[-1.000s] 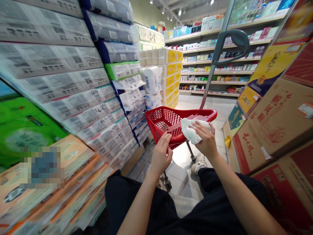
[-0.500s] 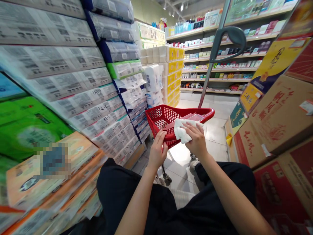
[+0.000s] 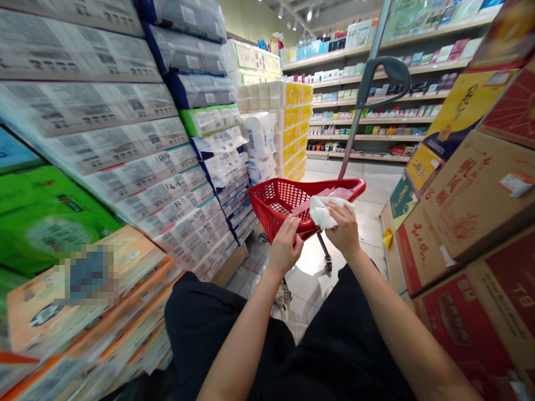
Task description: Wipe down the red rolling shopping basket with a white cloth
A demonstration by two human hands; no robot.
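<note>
A red plastic shopping-cart basket (image 3: 271,214) with slotted walls stands in front of my knees. My left hand (image 3: 286,248) is closed over its near rim, fingers curled on top. My right hand (image 3: 343,225) grips a crumpled white cloth (image 3: 322,213), pressing it against the rim just to the right of my left hand. Whether it is cloth or thick tissue, I cannot tell. Behind the cloth, a pinkish-red flat panel (image 3: 336,194) lies at the basket's right end. A metal pole (image 3: 353,133) with a grey loop handle (image 3: 387,83) rises behind the basket.
Tall stacks of wrapped tissue packs (image 3: 167,167) line the left side. Cardboard cartons (image 3: 472,195) are piled at the right. Shelves of small boxed goods (image 3: 376,117) fill the back. A caster wheel (image 3: 328,263) rests on the tiled floor (image 3: 259,273) below the basket.
Both hands have shifted to the right along the rim, the cloth moving with my right hand. The cart has turned somewhat, and my right knee has moved inward.
</note>
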